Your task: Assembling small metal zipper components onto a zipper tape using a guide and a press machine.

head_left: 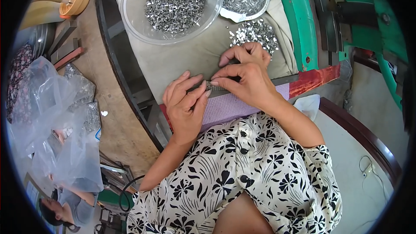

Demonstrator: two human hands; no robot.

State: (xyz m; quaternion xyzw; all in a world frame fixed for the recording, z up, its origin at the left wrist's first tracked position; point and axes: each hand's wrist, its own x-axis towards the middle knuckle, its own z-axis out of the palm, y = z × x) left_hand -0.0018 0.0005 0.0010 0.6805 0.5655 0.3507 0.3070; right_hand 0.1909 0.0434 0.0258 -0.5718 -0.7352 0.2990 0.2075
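My left hand (pixel 184 106) and my right hand (pixel 253 78) meet over the near edge of the cloth-covered work surface (pixel 173 58). Between their fingertips is a short row of small grey metal pieces (pixel 214 88); their exact kind is too small to make out. The right thumb and forefinger pinch at the row, the other fingers curled. At its left end, the left thumb and forefinger close on the pieces, with the remaining fingers loosely bent. Just beyond my right hand lies a loose pile of shiny metal bits (pixel 255 34).
A clear round tub (pixel 130 15) of small metal pieces stands at the back, beside a white bowl (pixel 265 6) of thin metal pins. Green machinery (pixel 294 21) borders the right. On the left, a wooden table (pixel 123 125) carries plastic bags (pixel 47 91) and metal bars. Another person (pixel 65 210) sits lower left.
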